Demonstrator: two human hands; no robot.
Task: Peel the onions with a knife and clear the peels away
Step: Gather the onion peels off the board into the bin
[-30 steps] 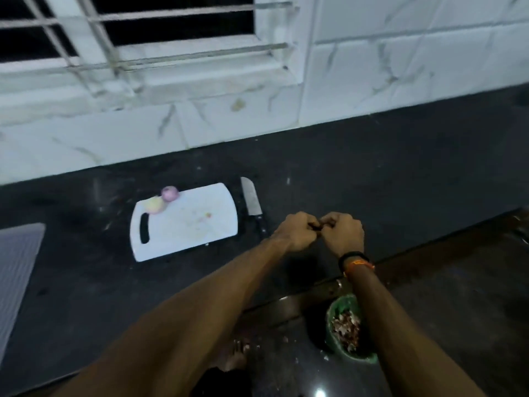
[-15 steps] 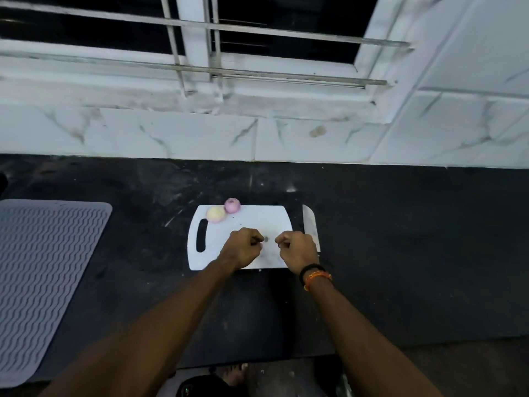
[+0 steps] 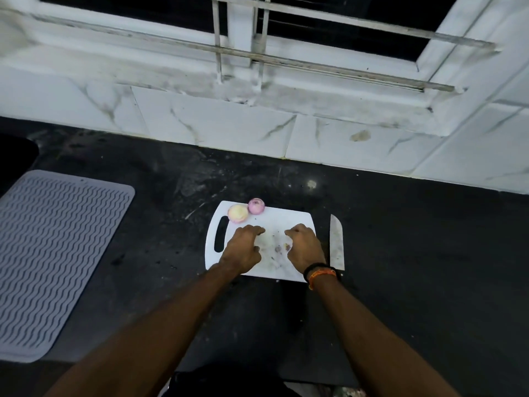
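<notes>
A white cutting board (image 3: 289, 217) lies on the black counter. Two peeled onions sit at its far left corner: a pale yellow onion (image 3: 237, 213) and a pink onion (image 3: 256, 206). Small peel scraps (image 3: 282, 248) lie on the board's middle. My left hand (image 3: 243, 247) rests on the board's left part, fingers curled, holding nothing I can see. My right hand (image 3: 305, 247) rests on the right part, fingers curled over the scraps. A knife (image 3: 336, 242) lies on the counter just right of the board, blade pointing away from me.
A grey ribbed mat (image 3: 54, 253) lies on the counter at the left. White marble tiles (image 3: 217, 127) and a barred window (image 3: 257, 38) stand behind. The black counter (image 3: 429, 253) stretches to the right.
My hands moved from the counter's front edge, above a green bin, back onto the cutting board and spread apart. The view swung left and tilted up, so the bin left the frame.
</notes>
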